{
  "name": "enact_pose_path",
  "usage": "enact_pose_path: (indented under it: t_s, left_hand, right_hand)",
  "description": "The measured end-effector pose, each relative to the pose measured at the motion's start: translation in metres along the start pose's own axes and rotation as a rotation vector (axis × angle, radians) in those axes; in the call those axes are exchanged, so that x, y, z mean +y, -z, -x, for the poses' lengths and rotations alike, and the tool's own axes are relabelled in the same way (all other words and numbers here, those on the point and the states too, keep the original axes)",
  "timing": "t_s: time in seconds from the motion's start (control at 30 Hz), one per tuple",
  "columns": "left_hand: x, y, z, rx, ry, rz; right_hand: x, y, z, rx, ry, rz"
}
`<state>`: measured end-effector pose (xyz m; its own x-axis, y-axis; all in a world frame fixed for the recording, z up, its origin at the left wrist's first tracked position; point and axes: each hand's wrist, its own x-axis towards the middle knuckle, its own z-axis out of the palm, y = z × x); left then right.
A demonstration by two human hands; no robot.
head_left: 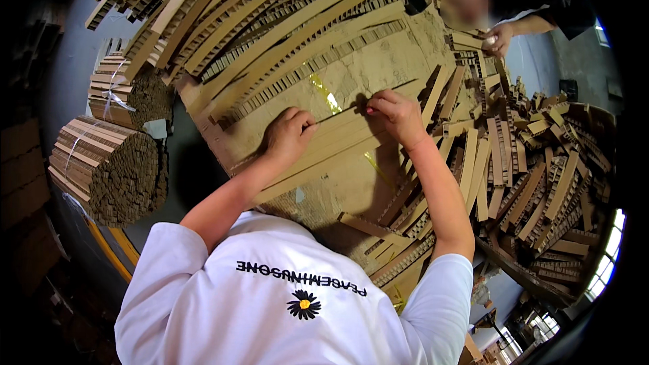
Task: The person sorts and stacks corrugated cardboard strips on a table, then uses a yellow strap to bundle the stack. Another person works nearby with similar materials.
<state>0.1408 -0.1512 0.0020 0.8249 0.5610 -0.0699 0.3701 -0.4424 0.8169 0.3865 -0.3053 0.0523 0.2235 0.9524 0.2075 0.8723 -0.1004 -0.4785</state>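
Observation:
A long flat cardboard strip point(345, 136) lies slantwise on the worktable in front of me, its far edge dark. My left hand point(287, 136) rests at this edge, fingers curled and thumb against the fingertips. Farther right along the same edge, my right hand point(397, 116) is closed in a pinch, with a tiny red spot at its fingertips. What either pinch holds is too small to make out. Beyond the strip, between my hands, lies a shiny yellow piece of tape point(326, 94). Nearer me is a second yellow tape piece point(376, 163).
Long honeycomb cardboard strips point(291, 47) are heaped across the far side. Tied round bundles point(111, 169) stand at left. Short cut pieces pile up on the right and fill a large bin point(541, 196). A co-worker's hand point(500, 39) reaches in at the far right.

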Motion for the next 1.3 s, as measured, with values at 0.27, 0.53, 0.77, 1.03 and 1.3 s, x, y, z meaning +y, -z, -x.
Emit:
enact_pose_path:
  t_s: [0.27, 0.53, 0.77, 1.03, 1.3]
  left_hand:
    - [-0.003, -0.003, -0.008, -0.011, -0.077, -0.041]
    - [-0.003, 0.004, -0.009, -0.049, -0.124, -0.054]
    - [-0.001, 0.006, -0.012, -0.084, -0.115, -0.041]
    - [0.007, 0.024, -0.023, -0.122, -0.146, -0.205]
    - [0.08, 0.152, -0.091, 0.534, -0.459, -0.308]
  right_hand:
    - [0.0, 0.004, -0.003, -0.029, -0.01, 0.0]
    - [-0.001, 0.002, -0.003, -0.019, 0.007, 0.011]
    - [-0.004, 0.002, -0.003, -0.001, -0.007, 0.006]
    - [-0.022, 0.014, -0.004, 0.134, -0.194, -0.263]
    - [-0.036, 0.036, 0.037, 0.159, -0.255, -0.29]
